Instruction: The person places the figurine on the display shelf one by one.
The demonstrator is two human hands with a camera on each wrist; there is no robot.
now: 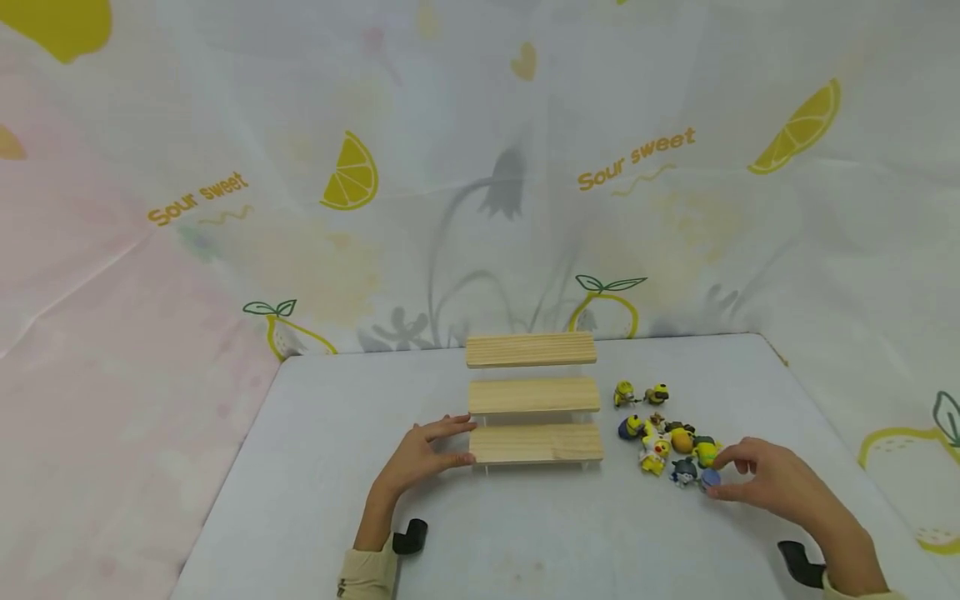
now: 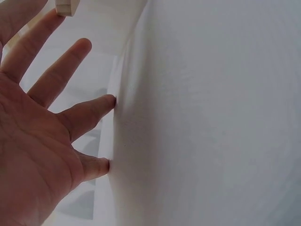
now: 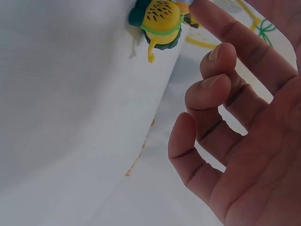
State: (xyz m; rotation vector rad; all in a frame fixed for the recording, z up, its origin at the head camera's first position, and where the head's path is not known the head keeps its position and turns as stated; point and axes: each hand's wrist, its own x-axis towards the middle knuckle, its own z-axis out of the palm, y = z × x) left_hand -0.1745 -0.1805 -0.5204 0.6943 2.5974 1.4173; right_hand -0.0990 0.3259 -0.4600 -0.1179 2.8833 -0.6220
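Observation:
A three-tier stand with pale wooden boards stands on the white table, and its lowest board [image 1: 536, 443] lies nearest. At the left end of that board my left hand [image 1: 420, 457] has its fingers spread, a fingertip at the wood's end [image 2: 66, 7] in the left wrist view. My right hand [image 1: 772, 479] pinches a small blue-purple figurine [image 1: 709, 478] between thumb and index finger, at the near edge of a cluster of figurines. The other right fingers [image 3: 207, 94] curl loosely. Beside the pinched piece is a grey-blue figurine [image 1: 683, 472]; a yellow-green figurine [image 1: 706, 451] sits just behind.
Right of the stand are several small figurines, including a white-and-yellow one [image 1: 654, 455] and a dark blue-and-yellow one [image 1: 631, 427]. Two yellow figurines [image 1: 624, 393] stand farther back. The middle board [image 1: 534, 395] and top board [image 1: 531, 349] rise behind, before a lemon-print curtain [image 1: 480, 167].

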